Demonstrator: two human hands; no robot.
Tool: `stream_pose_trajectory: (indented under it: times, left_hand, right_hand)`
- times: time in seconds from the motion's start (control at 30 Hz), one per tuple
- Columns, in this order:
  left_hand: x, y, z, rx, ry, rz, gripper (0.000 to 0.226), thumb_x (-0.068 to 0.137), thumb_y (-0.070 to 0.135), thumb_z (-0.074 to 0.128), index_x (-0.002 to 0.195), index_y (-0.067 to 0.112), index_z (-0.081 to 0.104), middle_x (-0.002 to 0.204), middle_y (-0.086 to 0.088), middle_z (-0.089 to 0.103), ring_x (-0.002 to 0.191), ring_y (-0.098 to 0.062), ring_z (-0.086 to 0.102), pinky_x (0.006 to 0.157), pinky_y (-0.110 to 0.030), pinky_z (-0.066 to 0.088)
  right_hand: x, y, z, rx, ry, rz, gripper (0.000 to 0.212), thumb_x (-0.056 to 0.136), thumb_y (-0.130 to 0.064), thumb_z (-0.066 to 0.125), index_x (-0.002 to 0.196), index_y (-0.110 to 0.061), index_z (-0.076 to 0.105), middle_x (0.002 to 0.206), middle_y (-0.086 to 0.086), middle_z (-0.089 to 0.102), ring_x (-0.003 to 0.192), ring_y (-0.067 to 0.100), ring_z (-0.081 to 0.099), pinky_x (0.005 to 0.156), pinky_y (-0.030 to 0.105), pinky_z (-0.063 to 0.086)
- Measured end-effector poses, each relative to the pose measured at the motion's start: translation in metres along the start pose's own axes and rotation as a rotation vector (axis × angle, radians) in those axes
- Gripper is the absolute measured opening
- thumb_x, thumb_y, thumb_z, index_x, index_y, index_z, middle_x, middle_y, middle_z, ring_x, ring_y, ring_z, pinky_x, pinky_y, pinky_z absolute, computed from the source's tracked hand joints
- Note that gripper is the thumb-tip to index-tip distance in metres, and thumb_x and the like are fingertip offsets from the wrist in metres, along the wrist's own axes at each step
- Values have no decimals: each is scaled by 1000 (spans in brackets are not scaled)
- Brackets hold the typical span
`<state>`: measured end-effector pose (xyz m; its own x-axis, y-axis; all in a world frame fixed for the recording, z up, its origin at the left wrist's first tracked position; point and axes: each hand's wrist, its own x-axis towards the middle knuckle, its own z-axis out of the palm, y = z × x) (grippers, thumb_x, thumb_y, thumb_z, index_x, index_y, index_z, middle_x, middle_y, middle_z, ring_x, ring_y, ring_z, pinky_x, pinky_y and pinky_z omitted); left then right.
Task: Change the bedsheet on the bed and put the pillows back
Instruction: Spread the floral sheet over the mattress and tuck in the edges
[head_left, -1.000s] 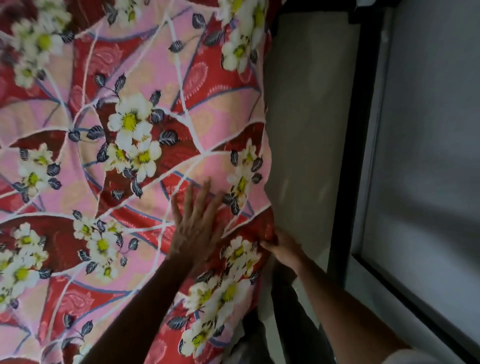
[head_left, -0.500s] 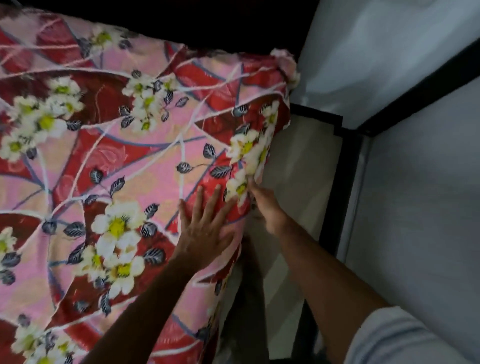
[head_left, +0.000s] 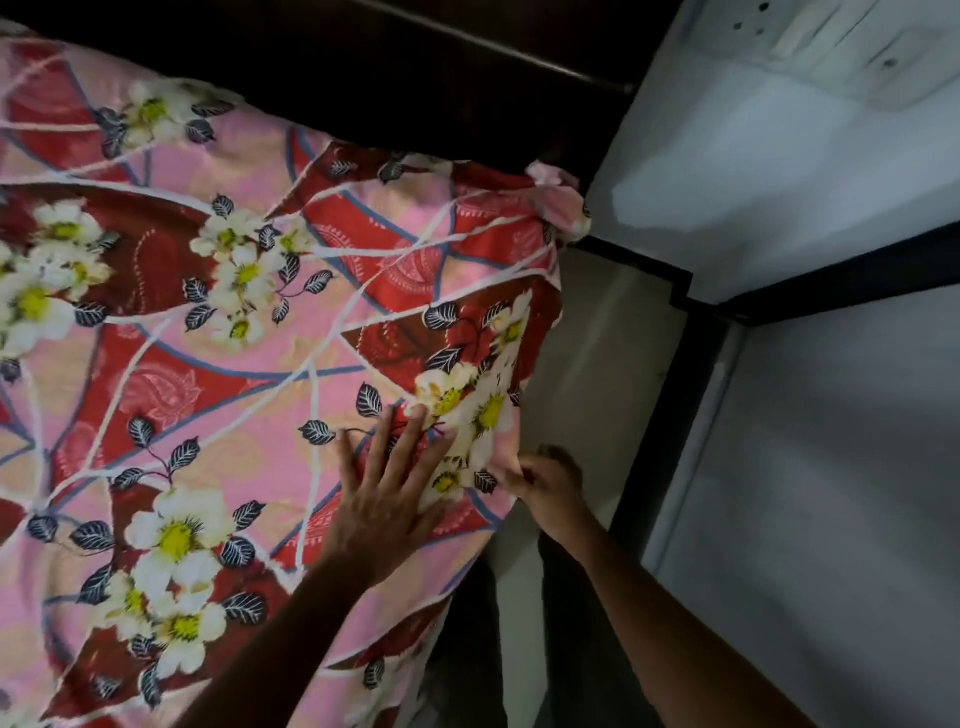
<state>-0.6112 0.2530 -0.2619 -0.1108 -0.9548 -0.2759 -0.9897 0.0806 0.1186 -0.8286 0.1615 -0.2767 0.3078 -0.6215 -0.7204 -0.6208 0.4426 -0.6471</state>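
At the right-hand edge of the bed, near the centre of the view, our left hand lies flat with fingers spread wide, pressing down on the bedsheet and holding nothing. Just beside it at three o'clock, our right hand has its fingers curled onto the sheet's hanging edge, pinching the cloth where it drops over the side of the mattress. The sheet is pink and red with white, yellow-centred flowers and dark leaves, and it covers the bed from the hands out to nine o'clock and up to twelve o'clock. Towards one o'clock its corner bunches loosely at the head of the mattress, beside a dark headboard that runs along the top. At three o'clock a narrow strip of pale floor separates the bed from a grey wall with a dark band at its foot. No pillows are in view. We judge the step in hand to be smoothing and tucking this side edge. To do it well, we would keep the flat palm anchoring the top surface while the pinching hand draws the edge taut downward and under, working steadily towards the bunched corner so that no slack gathers there.
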Motion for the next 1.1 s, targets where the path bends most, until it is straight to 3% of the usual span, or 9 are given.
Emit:
stream_pose_trajectory:
  times: [0.1, 0.17, 0.27, 0.37, 0.43, 0.57, 0.83, 0.97, 1.1]
  left_hand:
    - [12, 24, -5, -26, -40, -45, 69, 102, 59, 30, 163, 28, 19, 171, -11, 8, 156, -41, 8, 115, -77, 13]
    - [19, 40, -7, -21, -82, -65, 69, 102, 58, 31, 162, 27, 20, 171, -9, 10, 156, -40, 10, 114, -77, 15]
    - [27, 50, -13, -35, -88, -109, 69, 101, 56, 34, 162, 28, 20, 170, -5, 14, 154, -37, 20, 114, -74, 20]
    - [40, 39, -26, -106, -18, -155, 63, 102, 50, 34, 161, 29, 22, 169, -4, 22, 150, -32, 32, 111, -65, 31]
    - [59, 23, -36, -120, 13, -166, 64, 101, 48, 36, 161, 28, 26, 169, -5, 20, 152, -33, 28, 111, -67, 32]
    - [112, -7, -46, -154, -44, -228, 75, 100, 63, 33, 164, 29, 12, 172, -5, 5, 157, -35, 4, 116, -75, 14]
    - [149, 6, -49, -123, -83, -236, 90, 94, 61, 47, 163, 33, -2, 171, -6, -9, 155, -44, -7, 110, -82, 15]
    - [153, 11, -54, -73, -101, -14, 79, 101, 54, 48, 163, 33, 5, 172, -1, -3, 157, -36, -3, 113, -78, 17]
    - [161, 11, -63, -147, -76, -40, 70, 102, 50, 44, 163, 27, 17, 172, -4, 6, 157, -30, 9, 117, -71, 21]
  right_hand:
    - [6, 42, -30, -14, -57, -41, 56, 82, -79, 53, 87, -26, 71, 77, 5, 68, 77, 25, 66, 78, 52, 54]
    - [4, 46, -44, -61, -125, -2, 66, 81, -81, 52, 93, -19, 71, 94, 8, 69, 91, 20, 67, 84, 47, 56]
    - [11, 58, -42, -291, -317, 83, 41, 88, -76, 47, 90, -38, 63, 111, 0, 66, 104, 13, 63, 92, 34, 53]
    - [34, 50, -48, -401, -332, 114, 15, 98, -41, 56, 86, -33, 53, 97, -2, 63, 87, 10, 62, 90, 37, 56]
    - [63, 15, -71, -176, -179, 116, 9, 98, -28, 61, 92, -24, 55, 89, -8, 59, 77, 1, 60, 74, 20, 53]
    - [137, -84, -117, 141, -31, -80, 15, 95, -31, 66, 103, -18, 63, 94, -13, 69, 86, 5, 68, 75, 18, 50]
    - [160, -92, -152, -179, -9, -183, 20, 95, -18, 65, 76, -21, 60, 67, -7, 63, 56, -1, 58, 61, 16, 46]
    - [161, -66, -189, -308, 155, -96, 29, 94, -24, 65, 68, -23, 53, 65, -5, 57, 64, 20, 57, 64, 35, 45]
    - [165, -47, -205, -327, 149, 175, 17, 94, -6, 55, 79, -14, 57, 79, 4, 61, 87, 34, 64, 77, 40, 51]
